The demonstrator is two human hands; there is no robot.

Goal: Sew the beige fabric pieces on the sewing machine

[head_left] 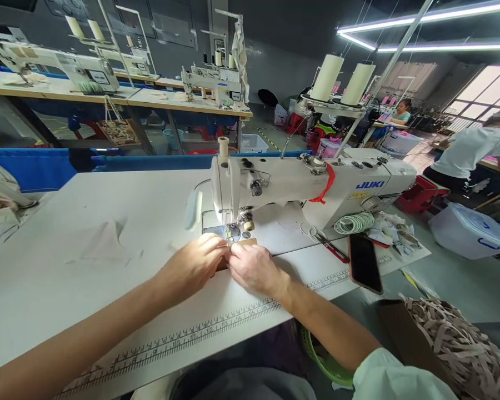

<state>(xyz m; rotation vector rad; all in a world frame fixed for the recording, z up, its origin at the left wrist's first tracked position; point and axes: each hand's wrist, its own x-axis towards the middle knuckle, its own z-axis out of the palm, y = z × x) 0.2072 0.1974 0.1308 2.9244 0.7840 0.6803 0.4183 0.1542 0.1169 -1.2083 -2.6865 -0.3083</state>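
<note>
My left hand [199, 256] and my right hand [254, 269] meet just in front of the needle and presser foot [229, 233] of a white JUKI sewing machine [275, 180]. Both hands are closed, thumbs and fingertips pinched close together. What they pinch is mostly hidden by the fingers. A flat brown piece [221, 266] shows between and under the hands, and its material is unclear. To the left on the white tabletop [120, 300] lies a thin pale piece of fabric [102, 241].
Right of the machine lie red-handled scissors [333, 249], a coil of pale green cord [354, 223], a phone [364, 264] and fabric scraps [395, 232]. A ruler strip [208, 329] runs along the front edge. A box of beige strips [458, 344] stands lower right. Other people sit or lean farther off.
</note>
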